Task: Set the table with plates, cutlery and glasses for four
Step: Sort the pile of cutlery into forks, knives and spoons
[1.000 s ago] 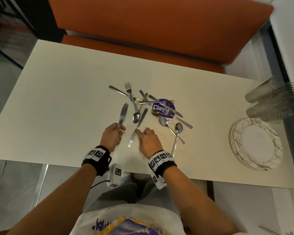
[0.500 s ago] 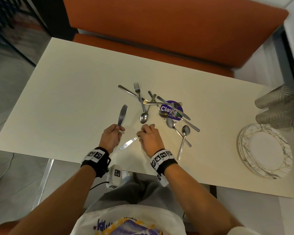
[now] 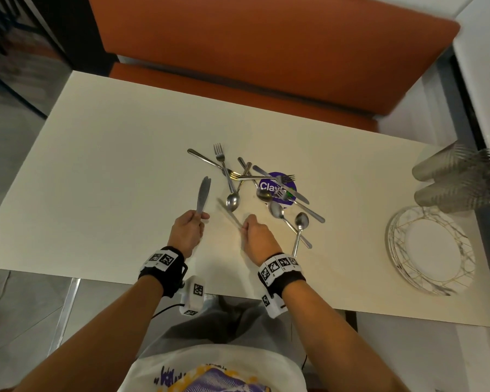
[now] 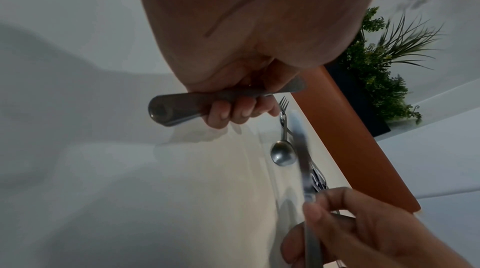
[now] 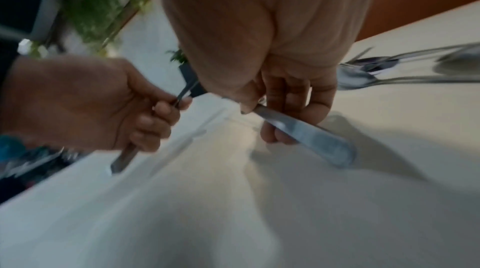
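Left hand (image 3: pixel 186 232) grips one knife (image 3: pixel 203 195) by its handle; right hand (image 3: pixel 259 239) pinches a second, blurred knife (image 3: pixel 230 215). Sorting cutlery seems underway; remaining pieces (image 3: pixel 262 188) lie just beyond both hands, awaiting distribution.

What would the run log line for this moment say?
left hand: holds knife | right hand: holds second knife | plates, glasses: untouched

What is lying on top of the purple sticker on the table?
A fork, a knife and a spoon bowl lie across the purple sticker. They cover part of its white lettering, so the word cannot be read whole.
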Tool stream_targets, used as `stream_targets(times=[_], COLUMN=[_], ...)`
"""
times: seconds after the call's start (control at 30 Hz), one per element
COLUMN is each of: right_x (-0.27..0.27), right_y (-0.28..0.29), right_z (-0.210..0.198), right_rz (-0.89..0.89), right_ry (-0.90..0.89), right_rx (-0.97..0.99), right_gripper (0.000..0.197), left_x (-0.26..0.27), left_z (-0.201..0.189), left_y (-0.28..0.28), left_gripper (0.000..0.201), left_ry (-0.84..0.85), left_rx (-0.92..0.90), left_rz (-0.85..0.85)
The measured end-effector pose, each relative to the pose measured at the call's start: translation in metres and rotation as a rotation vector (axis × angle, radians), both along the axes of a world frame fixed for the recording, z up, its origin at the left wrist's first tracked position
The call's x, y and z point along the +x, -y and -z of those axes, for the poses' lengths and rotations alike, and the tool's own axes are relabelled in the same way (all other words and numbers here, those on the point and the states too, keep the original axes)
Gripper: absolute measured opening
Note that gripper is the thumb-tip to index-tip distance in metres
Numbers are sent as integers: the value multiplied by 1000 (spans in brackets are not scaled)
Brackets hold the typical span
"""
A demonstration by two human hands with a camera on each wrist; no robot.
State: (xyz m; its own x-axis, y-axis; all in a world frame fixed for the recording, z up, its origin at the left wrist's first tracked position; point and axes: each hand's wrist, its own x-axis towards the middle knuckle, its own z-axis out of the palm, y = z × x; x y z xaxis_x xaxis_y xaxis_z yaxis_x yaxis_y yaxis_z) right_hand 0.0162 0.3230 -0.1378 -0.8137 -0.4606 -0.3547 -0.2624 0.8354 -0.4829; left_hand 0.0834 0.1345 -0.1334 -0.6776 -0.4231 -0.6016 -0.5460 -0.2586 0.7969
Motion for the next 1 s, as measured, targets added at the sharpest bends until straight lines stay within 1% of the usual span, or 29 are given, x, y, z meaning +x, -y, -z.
stream_targets(times=[0.13, 0.2, 0.27, 0.33, 0.4, 0.47, 0.53, 0.6, 0.67, 0.73, 0.8, 0.87, 0.93, 1.0], right_x=[-4, -2, 0, 1, 1, 3, 6, 10, 12, 13, 11, 5, -3, -13], right_y=[-3, 0, 4, 7, 10, 12, 15, 16, 16, 16, 16, 14, 11, 9], right_z=[-13, -19, -26, -32, -34, -32, -34, -35, -35, -36, -37, -39, -40, -43], right_rz=[325, 467, 583, 643, 651, 624, 586, 532, 472, 409, 313, 252, 318, 460], right_ry=[111, 176, 225, 242, 227, 213, 189, 125, 75, 64, 26, -29, -59, -38], right_rx=[-280, -426, -520, -573, -583, -573, -574, -564, -542, -523, -457, -394, -416, -470], right_gripper=[6, 6, 8, 11, 13, 13, 11, 9, 11, 17, 21, 20, 17, 19], left_x=[-6, -9, -14, -18, -22, -24, -27, -28, -28, -28, -28, -27, -26, -24], left_z=[1, -2, -8, -14, -20, -25, -30, -32, -33, -34, -32, -30, -28, -27], left_y=[-11, -17, -26, -35, -43, -49, -53, -55, -57, -57, -55, -54, -52, -51], left_gripper=[30, 30, 29, 25, 22, 20, 22, 23, 23, 23, 24, 24, 23, 22], left_ry=[22, 24, 7, -7, -4, 1, 8, 21, 20, 9, 14, 8, 0, -2], left_rx=[1, 6, 31, 89, 130, 174, 178, 160, 207, 249, 256, 271, 289, 305], left_rz=[78, 118, 144, 150, 165, 170, 168, 169, 150, 138, 144, 145, 140, 152])
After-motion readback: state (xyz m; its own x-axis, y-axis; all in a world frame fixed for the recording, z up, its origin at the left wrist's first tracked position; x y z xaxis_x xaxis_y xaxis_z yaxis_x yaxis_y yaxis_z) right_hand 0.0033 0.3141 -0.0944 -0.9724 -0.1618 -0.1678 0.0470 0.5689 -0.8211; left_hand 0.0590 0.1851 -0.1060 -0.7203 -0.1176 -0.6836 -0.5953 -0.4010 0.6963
